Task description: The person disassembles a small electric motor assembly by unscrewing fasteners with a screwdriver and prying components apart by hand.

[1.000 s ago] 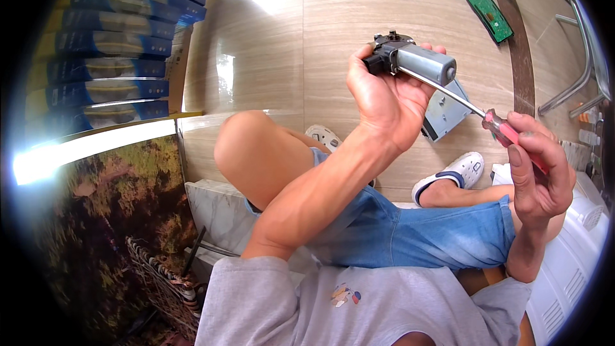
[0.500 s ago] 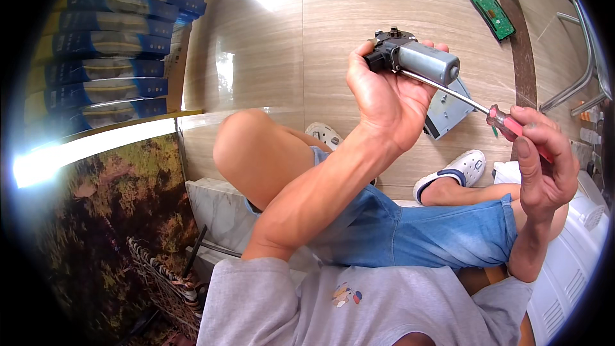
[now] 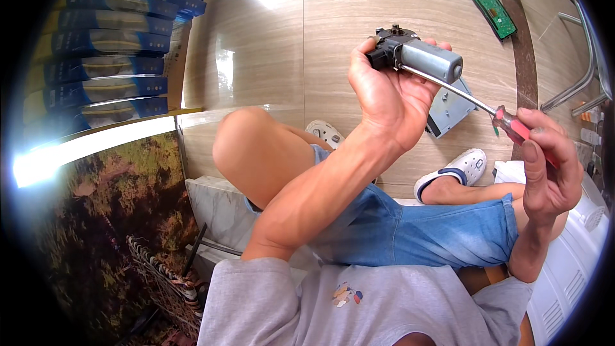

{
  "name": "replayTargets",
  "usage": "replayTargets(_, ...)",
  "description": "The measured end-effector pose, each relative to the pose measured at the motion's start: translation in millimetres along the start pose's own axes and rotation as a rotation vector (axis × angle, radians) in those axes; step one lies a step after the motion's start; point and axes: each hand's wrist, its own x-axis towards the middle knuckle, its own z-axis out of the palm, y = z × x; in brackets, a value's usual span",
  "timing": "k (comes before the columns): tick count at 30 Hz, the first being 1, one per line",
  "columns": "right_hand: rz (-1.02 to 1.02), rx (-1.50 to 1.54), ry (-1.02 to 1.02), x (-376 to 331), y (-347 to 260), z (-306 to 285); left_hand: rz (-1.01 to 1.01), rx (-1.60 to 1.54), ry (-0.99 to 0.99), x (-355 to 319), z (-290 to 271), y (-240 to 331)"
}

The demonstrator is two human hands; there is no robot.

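My left hand [image 3: 394, 99] is closed round a small electric motor [image 3: 426, 61], a silver-grey cylinder with a black housing at its left end. It is held up over the floor, lying across the palm and fingers. In my right hand [image 3: 552, 163] is a screwdriver [image 3: 511, 126] with a red and dark handle, pinched between thumb and fingers. Its long metal shaft slants up and left along the motor's underside to where the cylinder meets the black housing. The tip's exact contact is hidden.
A green circuit board [image 3: 492, 13] and a flat silver metal box [image 3: 451, 109] lie on the tiled floor. Chrome chair legs [image 3: 580, 45] stand at the right, near a white plastic appliance [image 3: 576, 263]. Blue boxes [image 3: 109, 64] are stacked at the far left, above a patterned panel [image 3: 115, 218].
Both hands, with the motor and screwdriver, have shifted slightly to the right. The right hand has also moved a little lower. Both grips look the same.
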Motion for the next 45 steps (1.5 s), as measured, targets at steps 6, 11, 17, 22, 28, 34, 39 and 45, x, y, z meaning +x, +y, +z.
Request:
replayTargets(6, -0.008, -0.029, -0.028, 0.0, -0.6, -1.8, 0.003, 0.015, 0.001, 0.3, -1.1, -1.0)
replayTargets(11, 0.002, -0.004, 0.000, -0.3, 0.2, 2.1, -0.001, 0.029, 0.019, -0.9, -0.6, -1.6)
replayTargets(17, 0.237, 0.006, -0.026, -6.2, 1.7, 11.0, 0.024, 0.075, 0.041, -1.2, -3.7, -0.2)
replayTargets(22, 0.773, 0.393, -0.167, 0.2, -5.8, 21.9, 0.088, 0.186, 0.074, 1.8, -8.2, 5.9)
replayTargets(28, 1.049, 0.838, -0.384, 0.3, 16.1, 22.4, 0.036, 0.207, 0.089, 0.9, -6.9, 4.5)
replayTargets(34, 0.984, 0.802, -0.333, -8.7, 16.9, 40.1, 0.104, 0.153, 0.042, 3.5, -12.4, 5.7)
replayTargets(39, -0.049, -0.270, -0.126, -30.6, 26.3, 63.0, 0.169, 0.188, 0.035, 1.3, -6.1, 3.8)
replayTargets(45, 0.202, 0.080, -0.115, -24.3, 15.8, 62.2, 0.132, 0.125, 0.023, 1.7, -7.0, 9.5)
